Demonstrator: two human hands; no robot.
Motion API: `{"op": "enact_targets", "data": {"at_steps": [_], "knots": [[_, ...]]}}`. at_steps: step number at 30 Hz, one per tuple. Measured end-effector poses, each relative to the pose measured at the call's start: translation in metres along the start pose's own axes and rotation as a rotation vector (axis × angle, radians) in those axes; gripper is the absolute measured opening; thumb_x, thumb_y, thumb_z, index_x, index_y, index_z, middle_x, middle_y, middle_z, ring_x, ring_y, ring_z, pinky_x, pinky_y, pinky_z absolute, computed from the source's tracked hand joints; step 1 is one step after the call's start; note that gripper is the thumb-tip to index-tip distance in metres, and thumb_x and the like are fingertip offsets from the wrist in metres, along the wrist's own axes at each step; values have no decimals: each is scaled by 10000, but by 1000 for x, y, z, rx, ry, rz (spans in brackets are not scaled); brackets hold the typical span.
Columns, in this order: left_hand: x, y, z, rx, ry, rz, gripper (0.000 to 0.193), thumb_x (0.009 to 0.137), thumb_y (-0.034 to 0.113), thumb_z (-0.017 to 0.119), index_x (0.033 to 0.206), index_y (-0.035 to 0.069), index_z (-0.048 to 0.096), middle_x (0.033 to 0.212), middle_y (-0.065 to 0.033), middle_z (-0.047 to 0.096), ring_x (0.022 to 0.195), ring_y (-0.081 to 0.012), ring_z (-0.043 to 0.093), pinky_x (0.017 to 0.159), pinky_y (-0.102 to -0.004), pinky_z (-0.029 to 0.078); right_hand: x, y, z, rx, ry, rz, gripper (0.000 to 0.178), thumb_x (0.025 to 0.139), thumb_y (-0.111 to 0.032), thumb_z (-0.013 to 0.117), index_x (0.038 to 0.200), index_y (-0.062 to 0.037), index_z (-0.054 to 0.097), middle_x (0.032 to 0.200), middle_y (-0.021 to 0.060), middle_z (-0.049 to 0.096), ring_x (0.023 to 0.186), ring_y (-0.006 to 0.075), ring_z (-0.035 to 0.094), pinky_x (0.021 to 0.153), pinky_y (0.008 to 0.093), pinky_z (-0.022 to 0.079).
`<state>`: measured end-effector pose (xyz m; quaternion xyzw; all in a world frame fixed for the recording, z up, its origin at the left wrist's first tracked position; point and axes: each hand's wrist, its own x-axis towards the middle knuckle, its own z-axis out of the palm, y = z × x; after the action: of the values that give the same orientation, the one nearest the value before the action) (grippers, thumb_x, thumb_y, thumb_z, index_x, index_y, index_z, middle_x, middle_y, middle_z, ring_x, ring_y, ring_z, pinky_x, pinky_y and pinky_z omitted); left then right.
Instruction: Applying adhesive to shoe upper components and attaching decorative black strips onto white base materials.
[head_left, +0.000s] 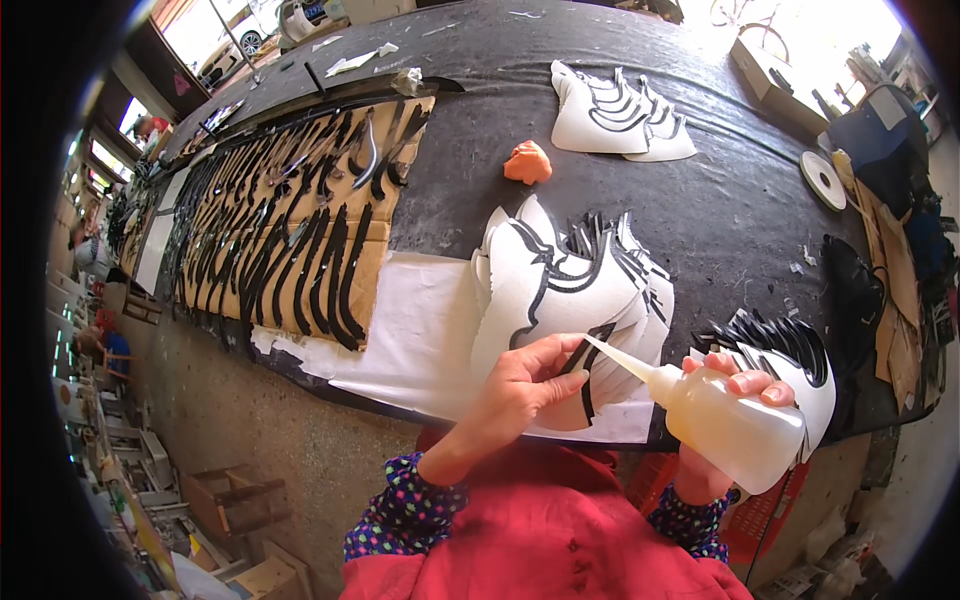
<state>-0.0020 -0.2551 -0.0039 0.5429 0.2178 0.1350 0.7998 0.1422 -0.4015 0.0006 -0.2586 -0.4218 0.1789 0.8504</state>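
Observation:
My right hand [745, 380] is wrapped round a translucent squeeze bottle [735, 430] of pale yellowish liquid, tilted with its long thin nozzle [622, 358] pointing up and left. The nozzle's tip is at the fingertips of my left hand [515, 390]. Between its thumb and fingers, my left hand pinches a black strip [587, 395] at the lower edge of a stack of white cut pieces [515, 285] with curved black trim. A second stack of white pieces with black strips [815, 395] lies partly behind the bottle and my right hand.
To the left, a cardboard sheet [375, 250] carries rows of curved black strips. White paper [425, 300] lies under the near stack. Farther back are an orange lump [527, 163] and more white trimmed pieces [600, 120]. A white tape roll [822, 181] and a black bundle [855, 285] are at right.

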Motion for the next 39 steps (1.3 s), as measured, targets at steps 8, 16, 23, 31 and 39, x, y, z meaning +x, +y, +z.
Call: {"op": "enact_targets", "data": {"at_steps": [8, 16, 23, 31, 39], "knots": [[-2, 4, 0, 14, -3, 19, 328, 865, 38, 569, 1191, 11, 542, 972, 18, 590, 844, -43, 513, 769, -180, 405, 1, -1, -11, -173, 16, -71, 422, 845, -336, 595, 1178, -134, 432, 1142, 92, 535, 1188, 388, 426, 958, 581, 366], [1, 0, -3, -8, 5, 16, 336, 865, 35, 562, 1198, 3, 534, 1029, 3, 597, 897, -57, 526, 804, -187, 399, -3, -2, -18, 0, -51, -87, 668, 676, -305, 780, 1205, -148, 405, 1180, 78, 503, 1214, 372, 401, 975, 571, 357], [2, -2, -5, -28, -1, 10, 340, 864, 37, 562, 1201, 1, 529, 1073, -10, 596, 936, -65, 522, 831, -193, 393, -7, 2, -8, -47, -50, -18, 639, 675, -309, 777, 1181, -134, 429, 1156, 85, 511, 1200, 387, 409, 964, 575, 368], [1, 0, -4, 0, 6, 24, 324, 861, 31, 563, 1184, 9, 547, 1086, -14, 598, 944, -67, 523, 836, -193, 393, -3, 0, -6, -104, 71, -32, 368, 855, -317, 583, 1150, -138, 456, 1107, 95, 546, 1171, 392, 438, 950, 582, 374], [1, -1, -4, -32, 18, -1, 338, 859, 30, 573, 1193, 0, 534, 1025, -14, 607, 901, -67, 536, 804, -193, 415, -9, 7, -13, 34, -81, -15, 745, 624, -245, 832, 1188, -172, 352, 1187, 110, 474, 1201, 394, 399, 982, 573, 358]]}}
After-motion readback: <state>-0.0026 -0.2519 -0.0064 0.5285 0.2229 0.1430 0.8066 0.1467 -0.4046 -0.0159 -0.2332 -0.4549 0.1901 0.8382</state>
